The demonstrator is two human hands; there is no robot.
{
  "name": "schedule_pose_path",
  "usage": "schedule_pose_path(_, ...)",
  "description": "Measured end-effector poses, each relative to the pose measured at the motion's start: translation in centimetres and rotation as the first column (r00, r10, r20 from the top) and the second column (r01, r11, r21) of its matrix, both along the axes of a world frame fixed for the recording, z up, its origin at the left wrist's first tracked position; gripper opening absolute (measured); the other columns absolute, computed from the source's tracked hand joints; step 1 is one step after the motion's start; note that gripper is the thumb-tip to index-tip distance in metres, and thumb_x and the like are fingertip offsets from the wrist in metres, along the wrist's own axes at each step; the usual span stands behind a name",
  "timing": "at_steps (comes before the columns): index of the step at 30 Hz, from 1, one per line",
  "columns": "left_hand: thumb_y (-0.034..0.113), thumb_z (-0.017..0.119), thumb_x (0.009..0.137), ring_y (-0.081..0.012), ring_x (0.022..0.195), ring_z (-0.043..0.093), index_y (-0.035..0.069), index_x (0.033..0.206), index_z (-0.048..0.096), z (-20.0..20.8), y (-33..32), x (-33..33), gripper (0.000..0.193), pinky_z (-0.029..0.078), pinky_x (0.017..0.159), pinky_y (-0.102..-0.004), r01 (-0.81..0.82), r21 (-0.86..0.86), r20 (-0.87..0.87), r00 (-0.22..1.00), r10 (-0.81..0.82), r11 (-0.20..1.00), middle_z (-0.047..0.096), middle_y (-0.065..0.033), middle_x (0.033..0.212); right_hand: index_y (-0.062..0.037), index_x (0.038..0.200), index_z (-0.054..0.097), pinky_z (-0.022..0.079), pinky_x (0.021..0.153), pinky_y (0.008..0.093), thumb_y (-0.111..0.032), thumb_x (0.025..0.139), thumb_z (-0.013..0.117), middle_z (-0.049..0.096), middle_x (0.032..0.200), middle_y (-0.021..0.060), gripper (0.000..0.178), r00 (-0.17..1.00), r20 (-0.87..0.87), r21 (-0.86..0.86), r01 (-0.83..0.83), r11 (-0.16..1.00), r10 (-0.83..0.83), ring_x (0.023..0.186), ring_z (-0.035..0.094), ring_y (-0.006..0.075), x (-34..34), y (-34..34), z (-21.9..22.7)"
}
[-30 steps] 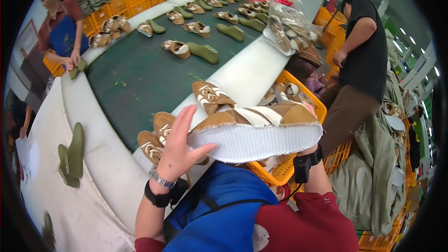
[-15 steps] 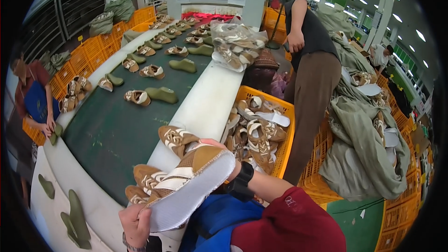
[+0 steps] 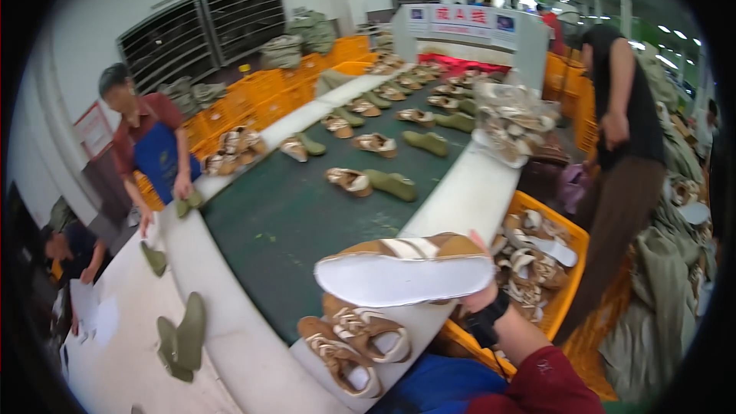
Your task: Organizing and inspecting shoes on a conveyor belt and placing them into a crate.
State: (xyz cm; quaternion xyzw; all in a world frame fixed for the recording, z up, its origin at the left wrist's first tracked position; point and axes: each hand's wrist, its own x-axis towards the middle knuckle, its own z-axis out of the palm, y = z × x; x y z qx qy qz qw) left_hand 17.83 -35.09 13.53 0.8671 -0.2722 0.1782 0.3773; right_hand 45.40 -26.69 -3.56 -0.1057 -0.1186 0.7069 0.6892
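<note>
My right hand (image 3: 483, 284) grips one end of a brown and white shoe upper (image 3: 406, 272), lifted over the edge of the green conveyor belt (image 3: 268, 261). Its pale flat underside faces me. The fingers are mostly behind the shoe. Below it, two more laced brown shoe uppers, a nearer one (image 3: 337, 356) and a farther one (image 3: 373, 331), stand on the white ledge (image 3: 441, 211). My left hand is out of the picture.
An orange crate (image 3: 576, 264) of shoe uppers stands right. Green shoe lasts (image 3: 190, 330) lie on the left table (image 3: 138, 322). A co-worker (image 3: 157, 146) across the belt touches lasts; another person (image 3: 629, 123) stands right. Shoes and lasts sit along the belt, beside a plastic bag of shoes (image 3: 510, 119).
My left hand has let go of the shoe upper and left the picture. My right hand has turned the upper more level. The view has swung left, bringing more of the co-worker into sight.
</note>
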Motion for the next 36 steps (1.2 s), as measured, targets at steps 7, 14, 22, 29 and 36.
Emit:
schedule_pose_path(7,0.03,0.045,0.088,-0.0485,0.106,0.041,-0.01,0.116,0.041,0.4,0.0,0.0,0.05,0.036,0.086,-0.0523,0.371,0.187,-0.152,0.926,-0.346,0.91,0.041,-0.0313,0.116,-0.0006,0.108,0.054,0.045,0.085,0.0381,-0.046,0.086,0.04,0.06,0.103,0.0144,0.052,0.981,-0.005,-0.088,-0.196,0.977,0.196,0.091,0.059,0.0286,-2.4,2.3,1.8)
schedule_pose_path(14,0.043,0.052,0.083,-0.0497,0.111,0.035,-0.014,0.118,0.037,-0.1,0.3,-0.8,0.068,0.034,0.086,-0.0552,0.606,0.232,-0.184,0.795,-0.578,0.761,0.038,-0.0338,0.119,-0.0062,0.085,0.056,0.046,0.066,0.0256,-0.03,0.086,0.05,0.06,0.077,0.0049,0.025,0.652,0.738,0.094,0.159,0.983,-0.175,0.071,0.056,0.0135,-3.4,3.4,2.1)
schedule_pose_path(22,0.035,0.051,0.086,-0.0494,0.11,0.036,-0.008,0.114,0.044,-6.4,-2.0,-1.2,0.052,0.033,0.087,-0.0551,0.466,-0.751,0.287,0.868,-0.404,0.468,0.037,-0.0326,0.121,-0.0028,0.076,0.059,0.043,0.062,0.0311,-0.014,0.075,0.063,0.058,0.071,0.0087,0.012,-0.423,0.686,0.54,-0.248,0.804,-0.592,0.064,0.054,0.0219,3.3,7.7,0.0)
schedule_pose_path(29,0.022,0.048,0.088,-0.0455,0.11,0.039,0.001,0.107,0.055,-6.7,1.3,-1.6,0.029,0.037,0.085,-0.0514,0.326,-0.6,0.196,0.945,-0.262,0.731,0.04,-0.0272,0.122,-0.0046,0.076,0.056,0.044,0.058,0.0312,-0.013,0.072,0.062,0.058,0.064,0.0093,0.011,-0.476,0.869,0.097,-0.106,0.99,-0.136,0.057,0.054,0.0248,8.5,10.9,-10.4)
schedule_pose_path(36,0.011,0.056,0.081,-0.0192,0.113,0.045,0.001,0.129,0.036,-17.7,4.1,-16.0,0.053,0.034,0.096,-0.0332,-0.848,-0.356,-0.77,0.029,0.638,-0.391,0.051,-0.0123,0.118,-0.004,0.084,0.056,0.047,0.062,0.0335,-0.009,0.068,0.063,0.06,0.071,0.0112,0.018,-0.601,0.785,-0.083,-0.343,0.936,-0.151,0.07,0.06,0.0271,6.2,10.4,-8.1)
